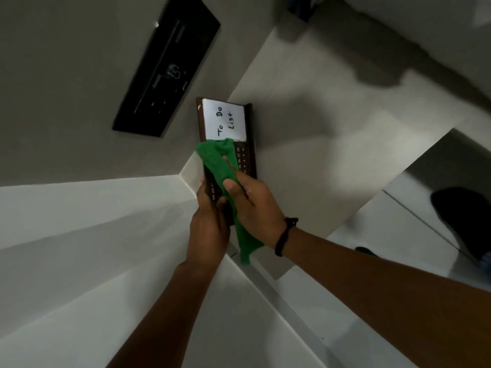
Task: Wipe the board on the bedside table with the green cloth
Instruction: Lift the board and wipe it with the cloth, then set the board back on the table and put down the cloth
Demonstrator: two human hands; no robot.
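**Wiping under way, writing still on the white panel**

Looks mid-task: green cloth (221, 166) already laid over the near, dark part of the board (251, 144), white panel beyond it not yet reached, "To Do List" still legible there. Left to do, by this view: carry the cloth up over that panel.

Left hand (208, 221) nearest, fingers curled round the board's near left edge, bracing it. Right hand (253, 203) just beside, thumb and fingers pinching the cloth against the board's face, loose tail hanging down past the wrist and its dark wristband (285, 236). Board tilted up off the counter (332, 123), by its left edge near the wall.
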